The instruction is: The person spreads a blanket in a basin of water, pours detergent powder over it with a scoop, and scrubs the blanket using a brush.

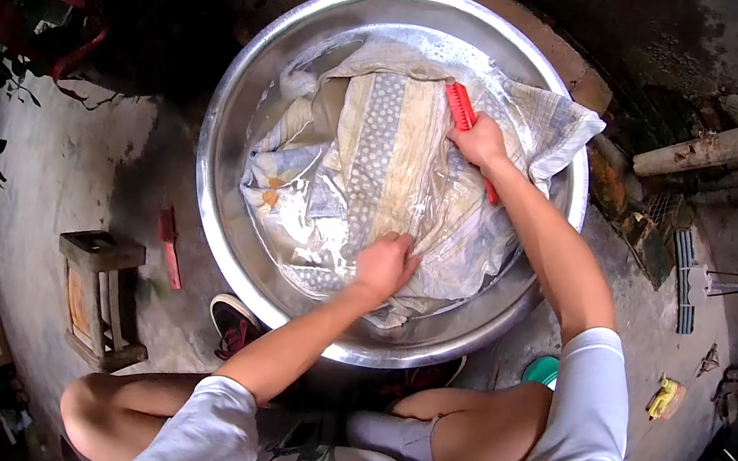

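A wide metal basin point(215, 194) in front of me holds water and a soaked, patterned cloth point(372, 147) with dotted grey and cream stripes. One corner of the cloth lies over the basin's right rim. My right hand point(481, 142) is closed around the handle of a red scrub brush point(460, 105), its head at the upper right part of the cloth. Near the basin's front, my left hand point(386, 265) is closed on the wet fabric. The bristles' contact with the cloth cannot be made out clearly.
A small wooden stool point(103, 253) and a second red brush point(170, 247) are on the concrete floor at left. A green object point(542, 371) sits by my knee. At right are a broom head point(684, 281), a yellow bottle point(663, 398) and a pipe point(729, 146). Plants hang upper left.
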Tool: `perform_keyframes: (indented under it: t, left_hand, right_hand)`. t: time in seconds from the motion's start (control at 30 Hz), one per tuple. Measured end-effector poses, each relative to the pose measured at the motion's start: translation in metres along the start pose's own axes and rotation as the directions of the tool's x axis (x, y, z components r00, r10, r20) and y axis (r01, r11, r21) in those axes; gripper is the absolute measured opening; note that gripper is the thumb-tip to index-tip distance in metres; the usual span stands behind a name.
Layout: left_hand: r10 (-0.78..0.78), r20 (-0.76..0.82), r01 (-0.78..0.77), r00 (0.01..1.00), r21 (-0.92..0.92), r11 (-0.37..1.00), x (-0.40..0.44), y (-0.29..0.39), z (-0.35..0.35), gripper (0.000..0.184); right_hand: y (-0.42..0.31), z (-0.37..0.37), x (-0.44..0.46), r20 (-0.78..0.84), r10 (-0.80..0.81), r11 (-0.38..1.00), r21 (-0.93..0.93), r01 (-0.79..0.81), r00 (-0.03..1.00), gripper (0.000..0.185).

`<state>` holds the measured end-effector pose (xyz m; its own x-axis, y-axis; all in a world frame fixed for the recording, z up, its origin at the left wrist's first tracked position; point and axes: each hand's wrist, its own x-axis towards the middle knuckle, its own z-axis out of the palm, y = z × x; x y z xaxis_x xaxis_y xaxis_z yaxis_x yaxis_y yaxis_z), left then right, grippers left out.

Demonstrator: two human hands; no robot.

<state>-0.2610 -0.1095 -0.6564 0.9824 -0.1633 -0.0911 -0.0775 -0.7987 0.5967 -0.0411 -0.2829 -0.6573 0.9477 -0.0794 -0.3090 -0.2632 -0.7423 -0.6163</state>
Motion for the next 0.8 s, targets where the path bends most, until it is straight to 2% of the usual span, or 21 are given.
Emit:
perform_keyframes:
  t: [0.07, 0.1, 0.13, 0.17, 0.23, 0.3, 0.43, 0.57, 0.63, 0.7, 0.73, 0.77, 0.8]
  left_hand:
    - [-0.031, 0.216, 0.053, 0.976, -0.098, 0.994, 0.001, 0.000, -0.023, 0.017]
    - [-0.028, 0.215, 0.049, 0.976, -0.090, 0.995, 0.000, 0.002, -0.031, 0.017]
    - [-0.011, 0.198, 0.034, 0.980, -0.114, 0.993, -0.005, 0.005, -0.040, 0.015]
    - [0.004, 0.180, 0.021, 0.984, -0.139, 0.990, -0.009, 0.009, -0.047, 0.014]
    - [0.018, 0.164, 0.007, 0.986, -0.152, 0.988, -0.012, 0.021, -0.063, 0.012]
    - [0.007, 0.185, 0.015, 0.983, -0.118, 0.993, -0.015, 0.038, -0.082, 0.011]
    - [0.012, 0.128, -0.002, 0.992, -0.077, 0.997, -0.022, 0.046, -0.096, 0.009]
    - [0.013, 0.028, -0.011, 1.000, -0.058, 0.998, -0.024, 0.030, -0.082, 0.011]
    - [0.019, -0.021, -0.020, 1.000, -0.033, 0.999, -0.026, 0.013, -0.058, 0.013]
    - [0.023, -0.061, -0.027, 0.998, -0.069, 0.997, -0.027, 0.005, -0.034, 0.019]
    - [0.026, -0.064, -0.031, 0.998, -0.074, 0.997, -0.030, 0.007, -0.028, 0.019]
    - [0.029, -0.070, -0.035, 0.997, -0.091, 0.995, -0.033, 0.010, -0.022, 0.021]
    - [0.028, -0.074, -0.036, 0.997, -0.107, 0.994, -0.035, 0.014, -0.019, 0.023]
  right_hand:
    - [0.007, 0.007, 0.011, 0.020, 0.031, 0.999, 0.020, -0.031, 0.999, 0.047]
    - [0.007, 0.008, 0.012, 0.045, 0.062, 0.997, 0.033, -0.063, 0.997, 0.045]
    - [0.007, 0.008, 0.012, 0.108, 0.090, 0.974, 0.198, -0.111, 0.990, 0.041]
    - [0.007, 0.009, 0.012, 0.107, 0.087, 0.973, 0.205, -0.107, 0.990, 0.041]
    - [-0.001, 0.006, 0.006, 0.249, 0.073, 0.972, 0.199, -0.124, 0.966, 0.039]
    - [-0.005, 0.017, 0.000, 0.131, -0.036, 0.997, 0.067, 0.027, 0.991, 0.037]
    - [-0.025, -0.017, -0.016, 0.064, 0.008, 0.985, 0.170, -0.018, 0.998, 0.034]
    - [-0.001, -0.029, -0.018, 0.067, 0.046, 0.992, 0.111, -0.054, 0.997, 0.036]
    - [0.002, -0.028, -0.022, 0.120, 0.095, 0.994, 0.038, -0.100, 0.988, 0.037]
    - [0.013, -0.019, -0.017, 0.052, 0.010, 0.994, -0.106, -0.004, 0.999, 0.038]
    - [0.011, -0.022, -0.014, 0.090, -0.008, 0.985, -0.171, 0.023, 0.996, 0.050]
    - [0.011, -0.024, -0.013, 0.087, -0.009, 0.984, -0.176, 0.024, 0.996, 0.050]
    - [0.001, -0.031, -0.022, 0.059, -0.046, 0.977, -0.208, 0.057, 0.997, 0.058]
